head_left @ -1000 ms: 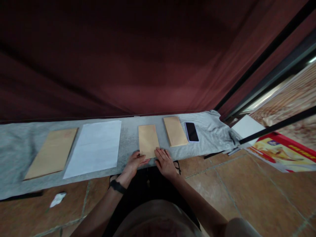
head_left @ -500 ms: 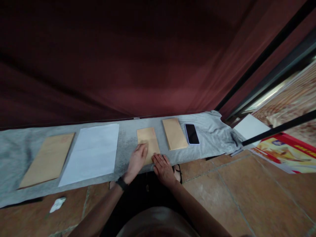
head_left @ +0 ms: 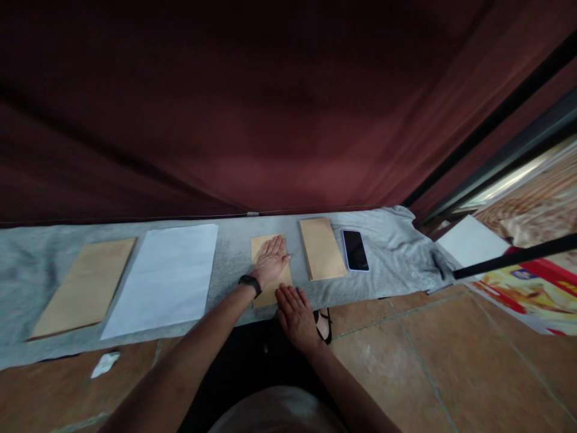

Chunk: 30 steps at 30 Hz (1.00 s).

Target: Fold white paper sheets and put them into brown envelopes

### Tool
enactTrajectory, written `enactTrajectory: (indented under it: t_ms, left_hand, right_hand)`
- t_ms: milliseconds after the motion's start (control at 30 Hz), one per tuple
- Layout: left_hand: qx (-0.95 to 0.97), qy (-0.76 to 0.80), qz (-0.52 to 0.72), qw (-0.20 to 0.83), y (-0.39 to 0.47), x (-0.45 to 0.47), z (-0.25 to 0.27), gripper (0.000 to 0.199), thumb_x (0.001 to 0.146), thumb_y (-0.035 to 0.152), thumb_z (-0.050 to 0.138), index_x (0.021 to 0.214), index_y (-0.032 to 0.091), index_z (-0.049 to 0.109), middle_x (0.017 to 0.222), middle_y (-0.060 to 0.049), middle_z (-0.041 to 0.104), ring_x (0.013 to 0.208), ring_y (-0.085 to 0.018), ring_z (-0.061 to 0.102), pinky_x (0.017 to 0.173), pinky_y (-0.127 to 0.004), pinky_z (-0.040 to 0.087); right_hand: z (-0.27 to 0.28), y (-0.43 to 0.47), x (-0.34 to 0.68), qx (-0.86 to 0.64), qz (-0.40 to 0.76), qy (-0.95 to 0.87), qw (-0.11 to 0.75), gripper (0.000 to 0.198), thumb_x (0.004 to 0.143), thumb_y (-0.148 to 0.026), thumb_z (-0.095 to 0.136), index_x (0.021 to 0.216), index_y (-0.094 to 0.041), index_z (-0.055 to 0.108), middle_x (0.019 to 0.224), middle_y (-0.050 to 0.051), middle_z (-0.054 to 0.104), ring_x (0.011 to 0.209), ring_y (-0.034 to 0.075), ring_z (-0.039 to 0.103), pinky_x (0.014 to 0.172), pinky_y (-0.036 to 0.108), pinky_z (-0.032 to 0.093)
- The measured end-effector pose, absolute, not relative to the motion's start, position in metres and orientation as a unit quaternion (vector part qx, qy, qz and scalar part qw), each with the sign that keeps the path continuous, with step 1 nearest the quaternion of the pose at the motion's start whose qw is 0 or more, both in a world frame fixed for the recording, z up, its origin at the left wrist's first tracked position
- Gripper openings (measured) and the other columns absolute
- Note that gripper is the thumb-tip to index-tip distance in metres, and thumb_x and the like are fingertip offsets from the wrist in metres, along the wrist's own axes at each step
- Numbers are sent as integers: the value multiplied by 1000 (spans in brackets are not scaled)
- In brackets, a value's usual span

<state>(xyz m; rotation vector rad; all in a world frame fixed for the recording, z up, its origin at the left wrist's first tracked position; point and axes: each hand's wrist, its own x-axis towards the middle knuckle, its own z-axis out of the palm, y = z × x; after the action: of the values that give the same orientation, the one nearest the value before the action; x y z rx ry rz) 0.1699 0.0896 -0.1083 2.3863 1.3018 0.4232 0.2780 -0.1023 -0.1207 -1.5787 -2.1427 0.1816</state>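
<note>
A brown paper envelope (head_left: 280,288) lies on the grey cloth in front of me. My left hand (head_left: 270,260), with a dark band at the wrist, rests flat on its upper half, fingers stretched toward the far edge. At the envelope's near right corner lies my right hand (head_left: 296,316), its fingers extended and the fingertips touching the paper. A stack of similar brown envelopes (head_left: 322,249) sits just to the right, and a phone (head_left: 356,250) with a dark screen is beyond that. White paper sheets (head_left: 166,279) are spread on the left.
A long, narrow surface under grey cloth (head_left: 234,252) runs across. Another pile of brown envelopes (head_left: 85,288) is at far left. A dark red curtain (head_left: 270,120) hangs behind. Black metal bars (head_left: 518,258) and a printed board (head_left: 532,288) stand at right; crumpled white paper (head_left: 105,364) lies on the tiled floor.
My left hand has moved up the envelope and gone from curled fingers to lying flat on it. My right hand stays by the near right corner. The view has shifted slightly.
</note>
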Motion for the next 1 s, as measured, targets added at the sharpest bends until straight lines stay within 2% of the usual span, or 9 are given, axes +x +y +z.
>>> enactTrajectory:
  t_ms: [267, 467, 633, 733, 1000]
  left_hand:
    - [865, 427, 141, 223, 67, 160, -103, 61, 98, 36, 42, 155, 14, 41, 165, -14, 34, 156, -26, 23, 129, -47, 7]
    - [859, 389, 156, 294, 13, 137, -98, 56, 97, 36, 49, 150, 19, 48, 162, -13, 40, 153, -25, 31, 129, -47, 11]
    - [852, 391, 168, 306, -27, 108, -95, 59, 97, 43, 53, 150, 19, 49, 163, -13, 39, 153, -25, 31, 129, -45, 12]
    - [855, 399, 155, 293, -41, 89, -96, 57, 97, 39, 51, 150, 20, 49, 163, -11, 39, 153, -24, 31, 129, -46, 11]
    - [818, 441, 198, 312, -40, 74, -104, 43, 94, 34, 55, 135, 22, 63, 153, -11, 53, 146, -26, 44, 127, -43, 24]
  right_hand:
    - [-121, -102, 277, -575, 68, -781, 236, 54, 103, -24, 47, 156, -21, 41, 155, 8, 51, 146, 24, 45, 124, 49, 32]
    - [-126, -102, 277, -578, 65, -776, 244, 47, 100, -25, 53, 146, -17, 54, 146, 11, 60, 144, 24, 46, 123, 48, 35]
    - [-121, -103, 280, -565, 65, -790, 229, 46, 102, -26, 51, 148, -20, 52, 154, 10, 52, 146, 25, 42, 123, 50, 33]
    - [-118, -107, 282, -563, 62, -792, 229, 45, 104, -26, 47, 148, -20, 52, 155, 9, 51, 146, 25, 42, 124, 50, 32]
    - [-124, -131, 285, -625, 29, -745, 231, 53, 104, -23, 43, 157, -20, 39, 159, 10, 45, 147, 27, 41, 124, 52, 28]
